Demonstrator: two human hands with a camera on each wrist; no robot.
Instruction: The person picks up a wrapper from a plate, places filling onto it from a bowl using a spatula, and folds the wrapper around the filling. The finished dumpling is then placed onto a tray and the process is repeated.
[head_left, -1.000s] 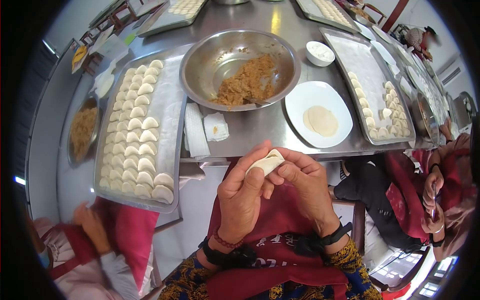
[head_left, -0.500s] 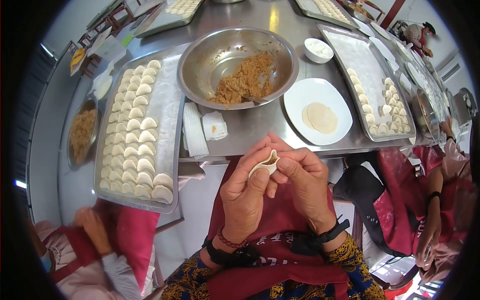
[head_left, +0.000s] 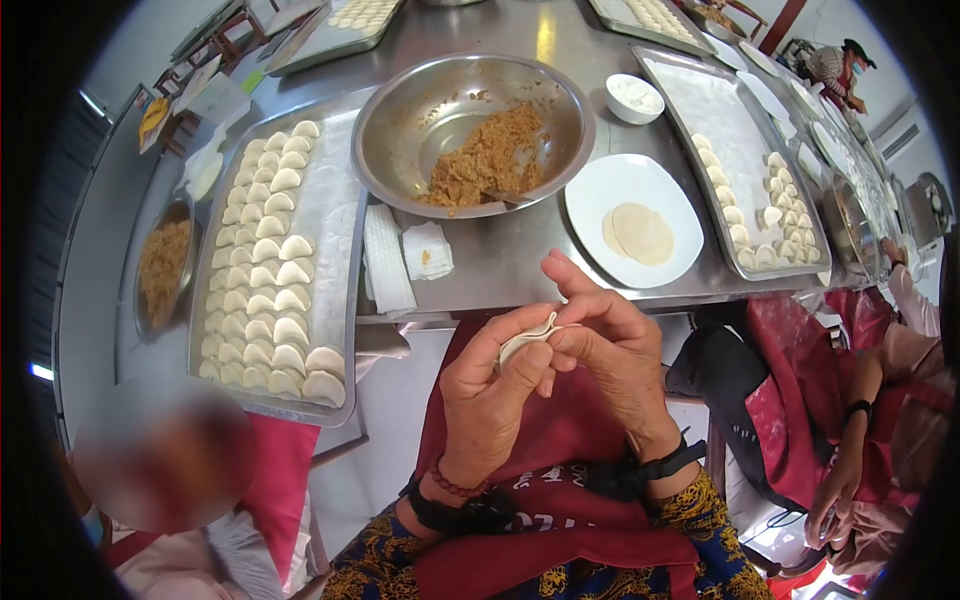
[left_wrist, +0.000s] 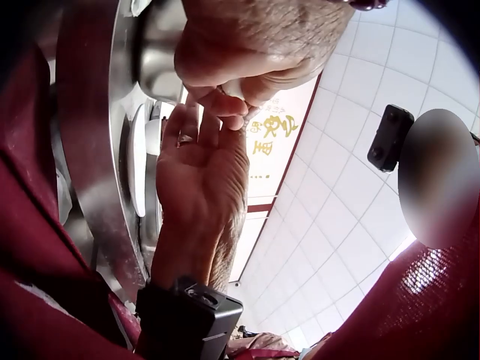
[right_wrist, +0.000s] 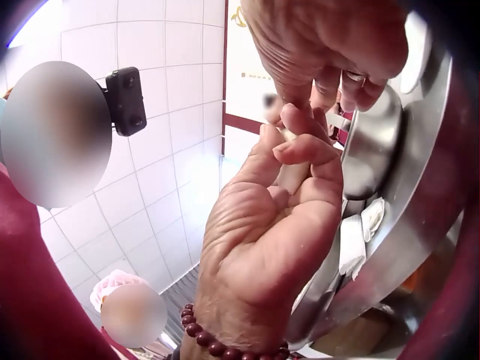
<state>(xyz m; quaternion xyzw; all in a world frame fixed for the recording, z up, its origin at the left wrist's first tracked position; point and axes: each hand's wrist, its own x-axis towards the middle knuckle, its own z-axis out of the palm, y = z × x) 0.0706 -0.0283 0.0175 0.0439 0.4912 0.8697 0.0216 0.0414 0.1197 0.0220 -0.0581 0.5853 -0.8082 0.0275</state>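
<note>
In the head view a folded dumpling (head_left: 524, 343) is held over the lap, just in front of the table edge. My left hand (head_left: 488, 378) cradles it, thumb on the near side and fingers behind. Thumb and index finger of my right hand (head_left: 618, 362) pinch the dumpling's right end, with another finger raised. Its edges lie together along the top, and the filling is out of sight. Fingers cover most of it in both wrist views. Beyond the hands, two round wrappers (head_left: 645, 234) lie on a white plate (head_left: 590, 262).
A steel bowl (head_left: 385, 165) of brown filling (head_left: 490, 150) stands ahead. Left is a tray (head_left: 345, 190) with rows of dumplings; another tray (head_left: 725, 110) is at right. Folded tissues (head_left: 386, 265) and a small bowl of white powder (head_left: 634, 98) are nearby. People sit on both sides.
The dumpling's open right end, where filling showed half a second ago, is now pressed together. My right fingers have shifted along the edge, and one has lifted away.
</note>
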